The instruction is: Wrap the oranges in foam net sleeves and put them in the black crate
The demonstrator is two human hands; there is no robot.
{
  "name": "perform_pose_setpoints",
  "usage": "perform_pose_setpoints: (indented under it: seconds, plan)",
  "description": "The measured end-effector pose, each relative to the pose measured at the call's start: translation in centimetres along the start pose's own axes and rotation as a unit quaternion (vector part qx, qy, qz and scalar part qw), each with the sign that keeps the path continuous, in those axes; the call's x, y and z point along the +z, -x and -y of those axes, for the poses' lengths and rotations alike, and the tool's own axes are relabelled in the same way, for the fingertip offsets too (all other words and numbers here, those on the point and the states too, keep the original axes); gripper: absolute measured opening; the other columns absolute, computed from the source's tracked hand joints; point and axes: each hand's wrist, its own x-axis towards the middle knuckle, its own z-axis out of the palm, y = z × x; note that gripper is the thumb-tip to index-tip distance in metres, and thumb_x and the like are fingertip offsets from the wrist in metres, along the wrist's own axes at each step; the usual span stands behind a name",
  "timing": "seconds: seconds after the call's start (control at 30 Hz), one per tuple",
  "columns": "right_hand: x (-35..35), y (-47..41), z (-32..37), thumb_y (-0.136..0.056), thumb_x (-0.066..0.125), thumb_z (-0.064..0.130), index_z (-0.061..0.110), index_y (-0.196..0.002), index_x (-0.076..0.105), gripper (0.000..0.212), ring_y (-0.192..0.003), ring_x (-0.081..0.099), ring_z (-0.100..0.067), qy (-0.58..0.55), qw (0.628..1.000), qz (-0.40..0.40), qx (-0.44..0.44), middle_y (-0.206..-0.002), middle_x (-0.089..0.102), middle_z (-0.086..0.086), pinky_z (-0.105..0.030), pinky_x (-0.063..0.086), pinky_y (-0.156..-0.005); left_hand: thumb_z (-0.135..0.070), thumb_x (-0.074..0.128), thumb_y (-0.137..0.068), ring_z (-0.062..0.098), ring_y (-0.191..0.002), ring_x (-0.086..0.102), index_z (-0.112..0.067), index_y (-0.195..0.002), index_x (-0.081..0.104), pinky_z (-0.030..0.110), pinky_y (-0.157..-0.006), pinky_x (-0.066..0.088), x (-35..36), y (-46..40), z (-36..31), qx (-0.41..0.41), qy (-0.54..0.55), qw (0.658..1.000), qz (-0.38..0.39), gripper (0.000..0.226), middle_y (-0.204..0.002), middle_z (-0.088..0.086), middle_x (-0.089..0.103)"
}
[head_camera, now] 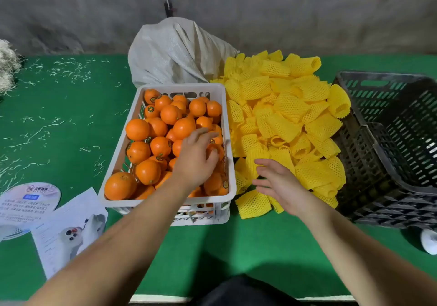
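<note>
Surface (212, 253): green felt, strewn far left with pale shreds.
Papers (68, 230): near left, a printed sheet and a round card, flat on the surface.
Right hand (281, 185): fingers spread and relaxed, grasping nothing, over the near edge of the sleeves.
Left hand (196, 159): inside the white crate at its right side, fingers curled round an orange (216, 151), thumb on its near face.
White crate (163, 205): centre, heaped with oranges (151, 140), several with small stickers.
Sleeves (283, 121): loose yellow foam-net pile just right of the white crate, running from near to far; a few lie against the black crate's left wall.
Black crate (383, 164): right, tilted, open side facing left; contents too dark to tell.
White object (429, 240): near right, under the black crate's corner, partly cut off.
Sack (175, 52): pale woven, slumped behind the white crate.
Wall (307, 10): grey, far.
</note>
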Motion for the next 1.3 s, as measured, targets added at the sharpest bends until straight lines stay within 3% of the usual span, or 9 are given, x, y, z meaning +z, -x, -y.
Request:
perform_pose_setpoints:
  seconds: [0.1,0.23,0.43,0.57,0.67,0.77,0.9,1.1,1.3]
  plan:
    - [0.3,-3.7,-0.1,-0.101,0.056,0.016,0.033,-0.144,0.055,0.046,-0.099,0.063,-0.026,0.242,0.965,-0.093,-0.046,-0.141,0.046,-0.010,-0.024,0.051,-0.070,-0.033,0.054,-0.106,0.048,-0.157,0.012,-0.032,-0.164,0.030,0.059,-0.127,0.020,0.8,-2.8,2.3,-0.113,-0.183,0.965,0.148,0.063,-0.175,0.011,0.007]
    - [-2.2,-7.7,-1.7,-0.099,0.062,0.029,0.035,-0.161,0.024,0.073,-0.139,0.043,-0.039,0.565,0.820,-0.095,-0.009,-0.170,-0.017,-0.011,-0.039,0.046,-0.105,-0.031,0.056,-0.106,0.050,-0.145,0.023,-0.037,-0.162,0.032,0.055,-0.117,0.034,2.5,-2.9,4.3,-0.129,-0.214,0.958,0.143,0.061,-0.166,0.009,0.018]
    - [-5.7,-8.1,-4.0,-0.093,0.062,0.014,0.031,-0.163,-0.002,0.097,-0.126,0.040,-0.034,0.779,0.592,-0.183,-0.098,-0.148,0.032,-0.009,-0.042,0.038,-0.102,-0.028,0.066,-0.103,0.040,-0.141,0.033,-0.031,-0.157,0.043,0.050,-0.120,0.028,2.7,-2.3,5.9,-0.105,-0.081,0.991,0.031,0.059,-0.157,0.006,0.037]
    - [-8.6,-7.9,-2.3,-0.095,0.061,0.002,0.007,-0.149,0.050,0.055,-0.110,0.058,-0.045,0.685,0.674,-0.202,-0.188,-0.124,0.061,-0.020,-0.051,0.049,-0.092,-0.042,0.064,-0.104,0.011,-0.136,0.038,-0.030,-0.154,0.046,0.031,-0.115,0.031,2.5,-1.0,5.2,-0.094,0.090,0.990,-0.060,0.055,-0.151,-0.004,0.044]
    - [-7.9,-6.4,0.0,-0.101,0.061,0.010,0.007,-0.149,0.049,0.049,-0.116,0.061,-0.042,0.477,0.825,-0.217,-0.212,-0.132,0.061,-0.021,-0.050,0.051,-0.093,-0.054,0.060,-0.103,-0.015,-0.122,0.047,-0.033,-0.149,0.048,0.005,-0.098,0.038,2.4,0.2,2.5,-0.106,0.225,0.962,-0.108,0.053,-0.138,-0.024,0.050]
    - [-4.1,-3.9,2.8,-0.105,0.059,0.021,0.029,-0.140,0.044,0.040,-0.072,0.067,-0.018,0.193,0.930,-0.210,-0.231,-0.104,0.064,0.004,-0.037,0.057,-0.060,-0.052,0.063,-0.101,-0.016,-0.117,0.057,-0.034,-0.146,0.049,0.004,-0.089,0.046,2.6,1.4,-1.1,-0.101,0.338,0.931,-0.093,0.050,-0.128,-0.035,0.058]
    - [0.6,-1.6,5.1,-0.101,0.062,0.034,0.038,-0.109,0.061,0.009,-0.067,0.061,-0.005,0.090,0.949,-0.156,-0.260,-0.085,0.064,0.008,-0.026,0.053,-0.057,-0.049,0.066,-0.094,0.001,-0.115,0.066,-0.033,-0.137,0.060,0.018,-0.088,0.055,2.8,2.2,-4.9,-0.109,0.434,0.894,-0.035,0.046,-0.131,-0.011,0.065]
    - [2.1,0.5,6.3,-0.088,0.069,0.021,0.043,-0.147,0.047,0.067,-0.133,0.056,-0.004,-0.004,0.973,0.105,-0.207,-0.148,0.055,0.009,-0.025,0.051,-0.101,-0.046,0.053,-0.103,0.026,-0.113,0.072,-0.024,-0.140,0.062,0.044,-0.089,0.061,2.1,2.5,-6.2,-0.173,0.554,0.814,0.014,0.044,-0.135,0.005,0.069]
    - [3.0,1.6,7.4,-0.102,0.064,0.013,0.035,-0.112,0.072,0.025,-0.088,0.066,-0.003,0.097,0.959,0.032,-0.264,-0.099,0.075,0.013,-0.020,0.052,-0.075,-0.059,0.056,-0.091,0.023,-0.099,0.074,-0.037,-0.132,0.062,0.036,-0.063,0.055,1.1,2.3,-6.4,-0.200,0.564,0.801,0.007,0.047,-0.135,0.003,0.063]
